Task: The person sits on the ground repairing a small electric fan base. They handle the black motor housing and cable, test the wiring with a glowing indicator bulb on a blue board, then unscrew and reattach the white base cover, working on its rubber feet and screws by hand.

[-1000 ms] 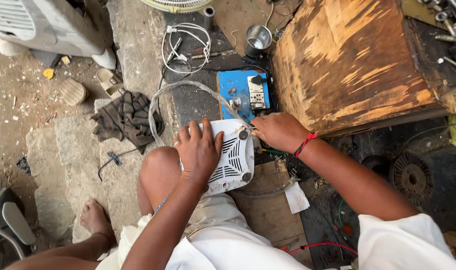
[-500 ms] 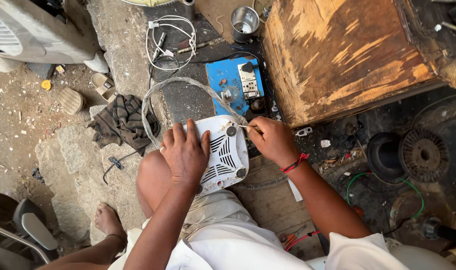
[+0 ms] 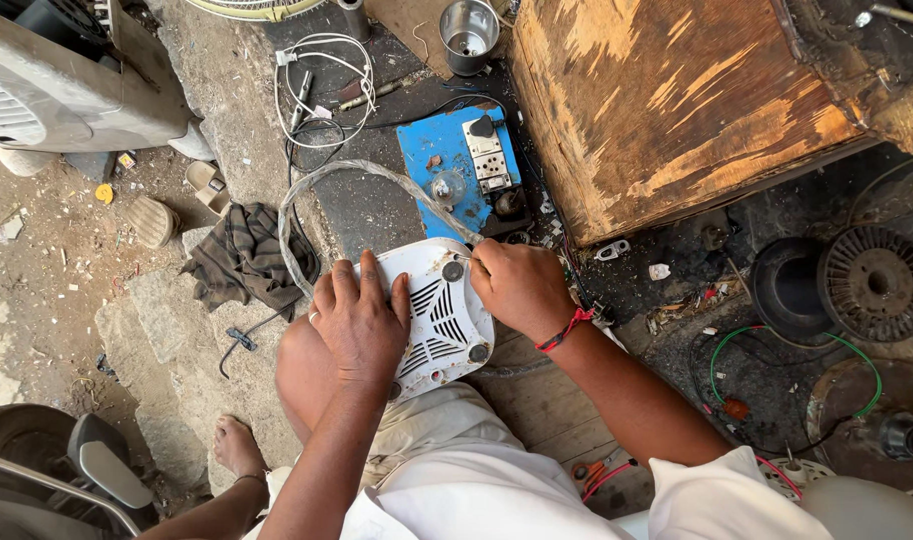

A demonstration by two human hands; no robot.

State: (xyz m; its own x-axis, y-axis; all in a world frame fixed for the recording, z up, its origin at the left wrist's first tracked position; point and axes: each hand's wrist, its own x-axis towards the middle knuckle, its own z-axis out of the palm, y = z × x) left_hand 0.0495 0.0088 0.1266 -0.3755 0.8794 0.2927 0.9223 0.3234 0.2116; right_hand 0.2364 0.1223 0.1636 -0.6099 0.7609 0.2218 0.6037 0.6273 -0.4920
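Note:
A white vented plastic housing (image 3: 439, 305) rests on my knee. My left hand (image 3: 357, 325) lies flat on its left side, fingers spread, pressing it down. My right hand (image 3: 520, 288) is closed around a thin tool whose tip touches the housing's top edge near a round screw boss. A red thread band circles my right wrist. A clear sleeved cable (image 3: 362, 180) loops from the housing up and around to the left.
A blue switchboard with sockets (image 3: 462, 165) lies just beyond the housing. A worn wooden box (image 3: 677, 95) fills the upper right. A steel cup (image 3: 469, 30), white wires (image 3: 322, 75), a dark cloth (image 3: 245, 258) and motor parts (image 3: 877, 285) lie around.
The camera view shifted slightly. My right hand moved in from the housing's upper right corner and now holds a thin tool at its top edge. My left hand stays on the housing.

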